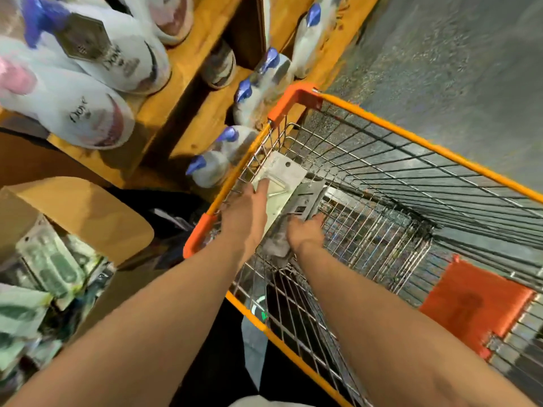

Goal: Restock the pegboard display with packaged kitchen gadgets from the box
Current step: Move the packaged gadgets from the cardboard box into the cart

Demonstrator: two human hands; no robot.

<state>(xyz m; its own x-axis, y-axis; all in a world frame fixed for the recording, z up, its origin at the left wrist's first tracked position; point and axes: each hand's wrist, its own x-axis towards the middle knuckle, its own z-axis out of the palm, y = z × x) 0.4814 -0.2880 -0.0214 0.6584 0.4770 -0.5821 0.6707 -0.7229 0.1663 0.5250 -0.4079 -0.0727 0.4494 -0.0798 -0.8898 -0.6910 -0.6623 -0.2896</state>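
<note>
Your left hand [245, 214] reaches into the cart [411, 139] and holds the white pack [283, 171], thumb laid on its face and the other fingers hidden behind it. Your right hand [305, 233] is just beside it, fingers curled over the lower end of the grey pack [308, 195]. The two packs touch, leaning against the cart's near-left corner, inside the wire basket. The white pack has a hang hole at its top and a line of small print beside it, too blurred to read. The grey pack carries printed lines and a dark square, also unreadable.

The box [88, 212] sits well to your left, flaps open, with more clear-fronted green packs [50, 259] inside; their print is smeared.

Above it, the wooden shelf [188, 54] holds big white bottles [88, 116]; two of them read "Dove" in dark script. Smaller blue-capped bottles [208, 168] stand on the lower shelf, close against the cart's orange rim. An orange flap [473, 306] hangs at the cart's near end, over the grey floor [455, 54].
</note>
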